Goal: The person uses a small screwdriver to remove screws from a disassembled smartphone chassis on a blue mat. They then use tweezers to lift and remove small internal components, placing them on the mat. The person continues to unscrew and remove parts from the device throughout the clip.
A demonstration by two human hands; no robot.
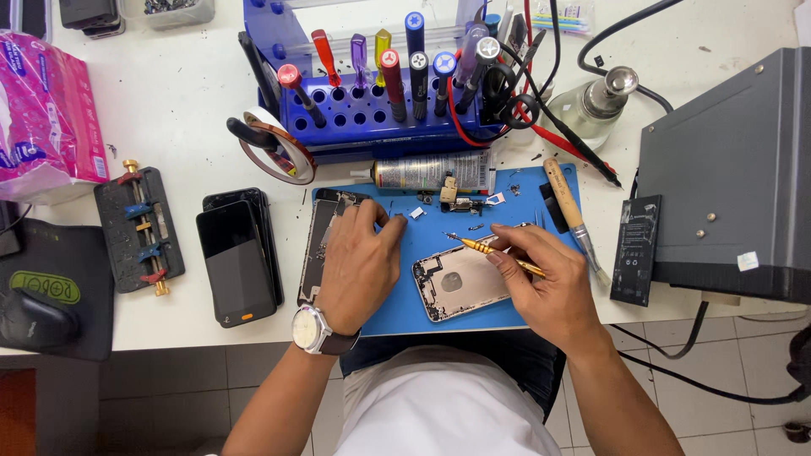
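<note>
— Gold-coloured phone shell [456, 283] lies open-side up on the blue mat [405, 317], just in front of the person, between the two hands.

— And the hands?

— The right hand [545, 283] is closed around a yellow screwdriver [494, 253] in a pen grip, tip pointing left over the shell's top edge. The left hand [359, 262] lies palm down, fingers loosely curled, fingertips by a small white part [417, 214] on the mat; whether it pinches anything cannot be told. Its palm partly covers a second opened phone [319, 245] at the mat's left edge.

— How should the driver work go?

— Probably best with the shaft held upright over the screw, light pressure, slow turns; the slant it has now looks prone to slipping. The left hand would likely serve better steadying the shell.

— Anything to mind nearby?

— Loose screws and small brackets [460, 203] are scattered along the mat's far edge, close to the shell, so a sweep of the wrist could scatter them. Beyond lie a glue tube [431, 173] and a blue tool rack [380, 110]; a wooden-handled brush [568, 207] rests on the right, a black battery [635, 249] past it, and two dark phones [238, 257] on the desk [186, 110] to the left.
</note>
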